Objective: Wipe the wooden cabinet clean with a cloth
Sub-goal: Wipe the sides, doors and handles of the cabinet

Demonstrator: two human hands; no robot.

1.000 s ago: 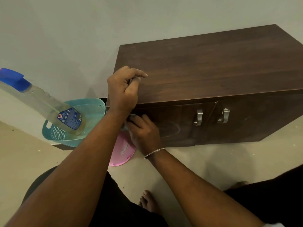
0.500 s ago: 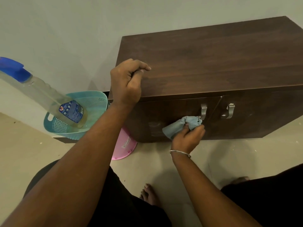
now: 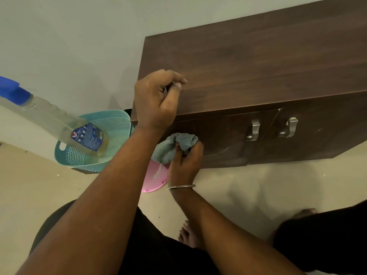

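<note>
The light is soft, dim and even, with a greenish-grey cast. Faint shadows lie on the floor (image 3: 248,195) below the cabinet (image 3: 258,66). Pale glare streaks its dark door front. Wide-angle distortion bends edges and stretches the spray bottle (image 3: 49,120). Detail is slightly soft throughout.

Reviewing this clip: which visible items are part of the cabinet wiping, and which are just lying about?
In use:
wooden cabinet
cloth, gripped by the right hand
left hand, resting on the cabinet's top edge

Lying about:
spray bottle standing in the teal basket
pink plastic item on the floor
</note>
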